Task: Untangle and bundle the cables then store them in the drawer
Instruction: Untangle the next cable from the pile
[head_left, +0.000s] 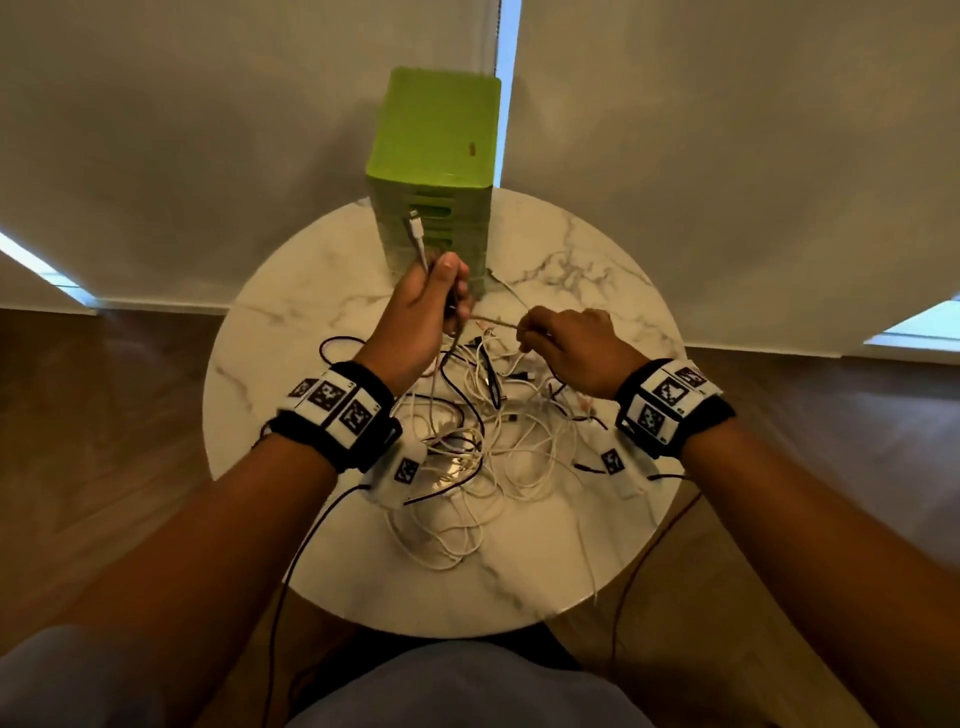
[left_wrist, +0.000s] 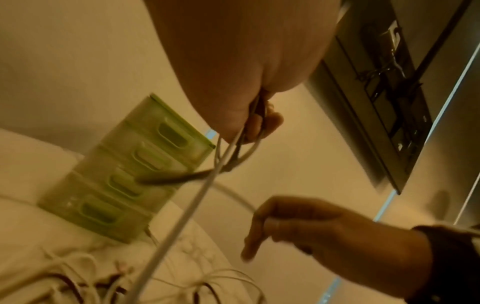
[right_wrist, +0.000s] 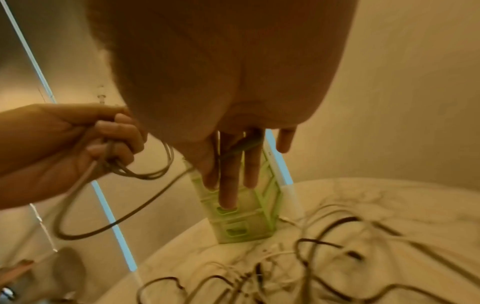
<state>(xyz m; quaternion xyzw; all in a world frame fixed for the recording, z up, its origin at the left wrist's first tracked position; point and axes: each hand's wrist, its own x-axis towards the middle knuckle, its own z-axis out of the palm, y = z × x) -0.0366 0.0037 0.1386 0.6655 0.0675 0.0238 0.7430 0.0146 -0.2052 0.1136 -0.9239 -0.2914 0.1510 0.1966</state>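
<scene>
Both banded wrists rise over tangled thin cables (head_left: 467, 452) on round marble table (head_left: 597, 249): left hand (head_left: 421, 306) fists looped cord, right hand (head_left: 571, 343) pinches its braided strand before ribbed green drawer tower (head_left: 436, 156).

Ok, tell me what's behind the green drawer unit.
Behind the green drawer unit hang pale roller blinds with a bright gap between them. The unit hides the part directly behind it.

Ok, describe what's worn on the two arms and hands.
Both hands are bare, left hand and right hand. Each wrist carries a black band, left band and right band, faced with white blocks printed with black square markers. A thin dark cable trails from each band. Forearms are bare, no sleeves.
</scene>
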